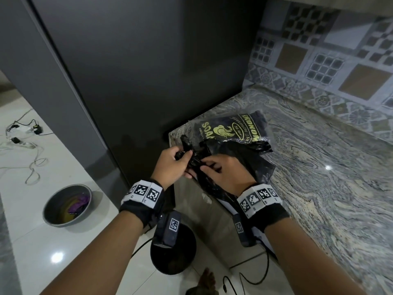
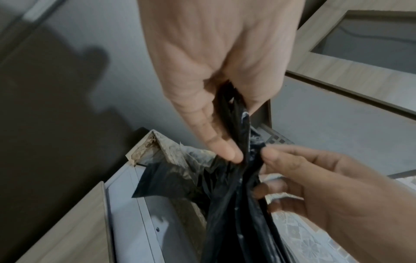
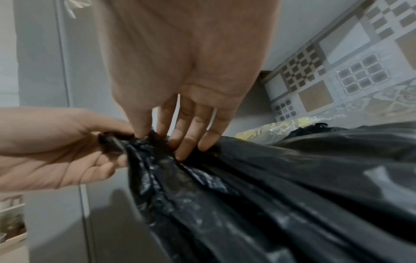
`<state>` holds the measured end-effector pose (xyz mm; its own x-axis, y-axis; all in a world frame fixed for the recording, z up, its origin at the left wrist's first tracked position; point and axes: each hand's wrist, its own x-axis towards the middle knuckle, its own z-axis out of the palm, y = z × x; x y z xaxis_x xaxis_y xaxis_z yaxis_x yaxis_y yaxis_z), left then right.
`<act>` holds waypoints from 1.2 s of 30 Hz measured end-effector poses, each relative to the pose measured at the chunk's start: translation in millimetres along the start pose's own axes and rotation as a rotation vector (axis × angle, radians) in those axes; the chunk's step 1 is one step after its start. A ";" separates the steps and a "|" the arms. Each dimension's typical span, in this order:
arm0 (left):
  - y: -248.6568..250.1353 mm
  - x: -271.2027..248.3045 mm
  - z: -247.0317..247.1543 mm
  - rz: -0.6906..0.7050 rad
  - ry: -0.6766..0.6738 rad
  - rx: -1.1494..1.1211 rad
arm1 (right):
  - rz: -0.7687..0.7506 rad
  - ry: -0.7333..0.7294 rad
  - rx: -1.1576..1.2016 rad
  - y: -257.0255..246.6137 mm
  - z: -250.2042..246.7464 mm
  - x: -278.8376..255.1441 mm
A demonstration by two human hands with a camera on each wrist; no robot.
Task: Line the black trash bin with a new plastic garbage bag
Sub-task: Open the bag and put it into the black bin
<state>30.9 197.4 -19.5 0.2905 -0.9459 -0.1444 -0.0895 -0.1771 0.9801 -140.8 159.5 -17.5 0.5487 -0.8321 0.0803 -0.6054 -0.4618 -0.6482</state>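
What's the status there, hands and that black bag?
Left hand and right hand both pinch the bunched garbage bag above the counter edge. Trash bin on the floor below, unlined. Nothing in the way.

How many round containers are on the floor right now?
2: the black trash bin directly below the left hand's wrist, and a grey bowl further left on the white tiles. Others may be hidden behind the arms.

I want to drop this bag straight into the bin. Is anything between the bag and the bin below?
Nothing solid shows on the way. Both hands hold the bag at the counter edge; the bin stands on the floor below, its mouth partly hidden by the left wrist camera.
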 end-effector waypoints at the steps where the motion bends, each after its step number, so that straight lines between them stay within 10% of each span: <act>1: -0.2 -1.6 -5.5 0.010 0.001 0.007 | 0.014 0.018 0.016 0.1 -0.1 -0.9; 19: 7.0 -98.3 -117.6 0.054 0.067 -0.023 | -0.216 0.055 0.087 -84.9 62.6 -10.0; 36: -73.6 -135.0 -176.2 -0.115 0.343 0.112 | 0.359 -0.143 0.391 -35.5 107.5 -10.1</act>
<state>166.2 386.1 -48.1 0.6050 -0.7755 -0.1803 -0.1355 -0.3234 0.9365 -62.9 217.3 -76.7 0.4368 -0.8536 -0.2839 -0.5245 0.0147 -0.8513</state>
